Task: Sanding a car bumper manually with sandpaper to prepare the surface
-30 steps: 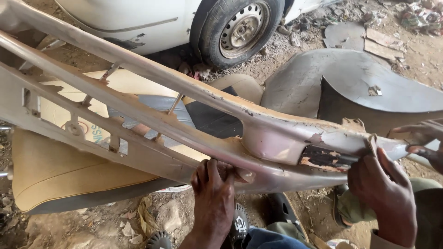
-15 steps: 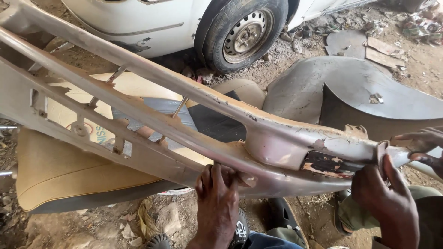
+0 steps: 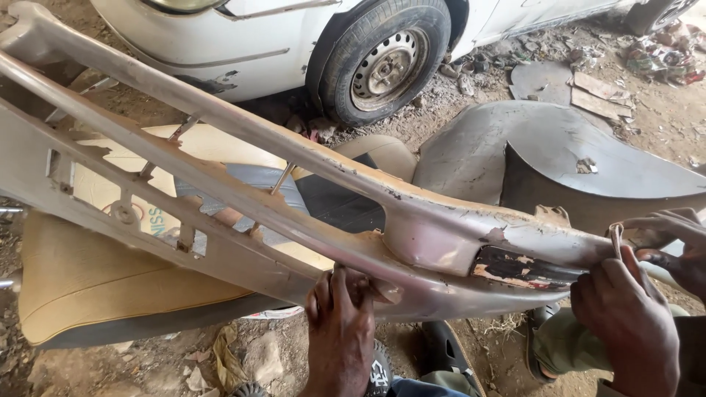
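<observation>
A long, dusty grey car bumper (image 3: 243, 198) with flaking paint and a dark bare patch (image 3: 518, 266) runs from the upper left to the lower right. My left hand (image 3: 340, 323) grips its lower edge from below, near the middle. At the bumper's right end my right hand (image 3: 625, 316) has its fingers closed against it, just right of the bare patch. A thin pale strip (image 3: 615, 237) stands up at those fingertips. Another hand (image 3: 673, 235) reaches in from the right edge and touches the same end.
A tan and grey car seat (image 3: 88, 279) lies under the bumper. Behind it are a white car (image 3: 243, 37) with a steel wheel (image 3: 386, 62), a grey curved body panel (image 3: 559, 158), scrap pieces and dirt. Green trousers (image 3: 562, 342) and a dark sandal (image 3: 448, 353) are below.
My right hand has slid a little up along the bumper's right end. My left hand keeps its grip on the lower edge. The other hand stays at the right.
</observation>
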